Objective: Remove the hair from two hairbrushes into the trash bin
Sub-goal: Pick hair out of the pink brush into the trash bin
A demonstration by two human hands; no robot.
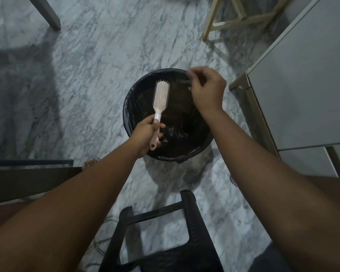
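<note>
We see the left forearm (77, 203) and right forearm (263, 163) bare along their whole length, and the left hand (145, 134) and right hand (208, 89) bare too. Over the left foot (87, 164) we make out a pale sandal strap (93, 159).

i can read no writing, label, brand or number from here: the pale pink plastic hairbrush (161, 95) has a plain handle with a bare white band, and the round trash bin with a black plastic liner (130, 103) carries no legible mark in this dim light
</note>
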